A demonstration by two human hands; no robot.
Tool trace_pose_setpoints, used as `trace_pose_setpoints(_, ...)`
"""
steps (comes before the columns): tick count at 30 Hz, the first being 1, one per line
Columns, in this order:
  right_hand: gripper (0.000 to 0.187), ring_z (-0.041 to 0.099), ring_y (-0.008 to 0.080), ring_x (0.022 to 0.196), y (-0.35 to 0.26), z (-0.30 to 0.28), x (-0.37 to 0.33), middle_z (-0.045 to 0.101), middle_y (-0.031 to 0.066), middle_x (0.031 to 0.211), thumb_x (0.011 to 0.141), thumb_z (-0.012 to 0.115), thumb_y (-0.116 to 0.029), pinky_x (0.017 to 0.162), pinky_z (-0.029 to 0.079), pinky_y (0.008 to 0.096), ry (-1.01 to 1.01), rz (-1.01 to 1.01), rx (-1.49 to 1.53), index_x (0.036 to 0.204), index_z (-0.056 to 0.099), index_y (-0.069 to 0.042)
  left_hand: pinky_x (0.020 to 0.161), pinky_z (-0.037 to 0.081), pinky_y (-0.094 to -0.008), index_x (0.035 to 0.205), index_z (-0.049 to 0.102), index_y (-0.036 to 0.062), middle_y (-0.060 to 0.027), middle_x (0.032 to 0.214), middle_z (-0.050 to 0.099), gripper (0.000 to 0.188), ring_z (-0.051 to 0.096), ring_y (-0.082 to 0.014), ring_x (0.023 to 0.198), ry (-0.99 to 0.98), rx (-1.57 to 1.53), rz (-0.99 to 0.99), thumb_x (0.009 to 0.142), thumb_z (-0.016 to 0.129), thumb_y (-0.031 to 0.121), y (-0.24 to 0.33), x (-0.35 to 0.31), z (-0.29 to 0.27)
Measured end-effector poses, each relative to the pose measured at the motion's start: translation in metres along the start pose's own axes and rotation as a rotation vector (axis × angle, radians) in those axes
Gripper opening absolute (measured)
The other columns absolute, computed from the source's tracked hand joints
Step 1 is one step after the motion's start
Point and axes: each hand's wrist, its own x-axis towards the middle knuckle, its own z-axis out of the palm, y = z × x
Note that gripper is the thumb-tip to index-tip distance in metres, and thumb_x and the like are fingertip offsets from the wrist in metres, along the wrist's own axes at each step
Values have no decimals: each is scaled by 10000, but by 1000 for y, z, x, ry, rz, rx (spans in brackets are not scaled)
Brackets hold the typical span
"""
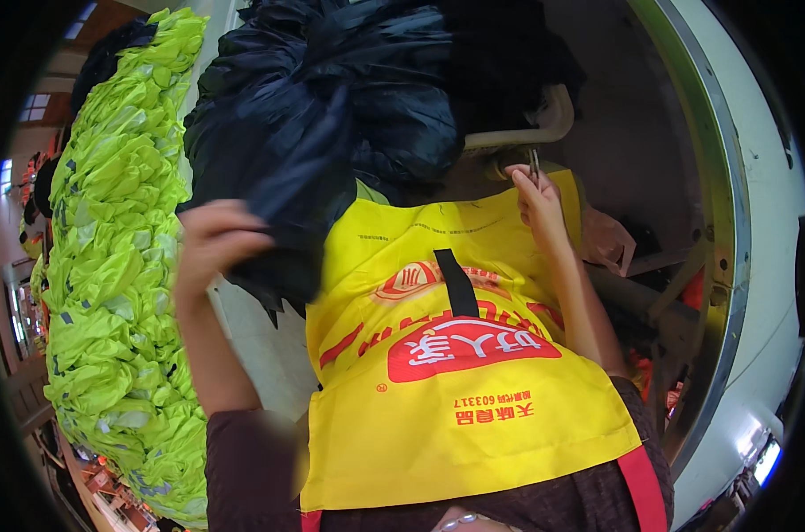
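Observation:
Dark navy cloth (318,115), thin and glossy, is heaped in front of me, and its near end hangs toward my lap. At the left edge of that hanging end is my left hand (221,239), its fingers bent but smeared by motion; whether they grip the cloth I cannot make out. My right hand (542,206) is closed on small metal thread snips (534,163), with the narrow blades pointing up. It rests over the far right part of my yellow apron (500,452). A short black strip (457,282) lies on the apron's middle.
A tall pile of neon yellow-green garments (119,293) runs along my left. To the right are a metal-edged table rim (726,177) and a pale surface (766,266). A bent cream-coloured bar (544,126) and a crumpled plastic bag (608,241) sit beyond my right hand.

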Motion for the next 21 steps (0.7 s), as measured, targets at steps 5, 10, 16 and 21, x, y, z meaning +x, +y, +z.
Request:
trace_pose_setpoints(5, 221, 303, 25, 429, 56, -5, 59, 394, -72, 567, 887, 520, -315, 387, 218, 198, 0, 119, 37, 825, 575, -110, 803, 434, -295, 889, 611, -4, -43, 898, 621, 190, 569, -153, 874, 1114, -56, -229, 860, 546, 171, -162, -114, -154)
trace_pose_setpoints(10, 212, 423, 63, 511, 97, 18, 111, 487, -33, 646, 802, 646, -311, 408, 309, 224, 145, 171, 12, 788, 563, -116, 746, 451, -372, 984, 603, 59, -153, 868, 614, 302, 576, -326, 847, 598, 543, -476, 857, 502, 315, -420, -193, -37)
trace_pose_setpoints(16, 180, 388, 56, 476, 115, 50, 154, 472, -29, 625, 733, 703, -175, 390, 265, 215, 376, 146, -18, 774, 540, -111, 698, 483, -396, 990, 593, 23, -132, 772, 618, 328, 608, -346, 807, 869, -609, -868, 850, 512, 309, -264, -80, 130)
trace_pose_setpoints(21, 179, 366, 81, 436, 83, 56, 135, 465, -23, 596, 717, 702, -141, 392, 272, 237, 303, 179, 34, 783, 554, -64, 654, 492, -437, 971, 595, 5, -155, 714, 627, 302, 628, -349, 745, 376, 16, -1332, 842, 489, 257, -245, -165, 48)
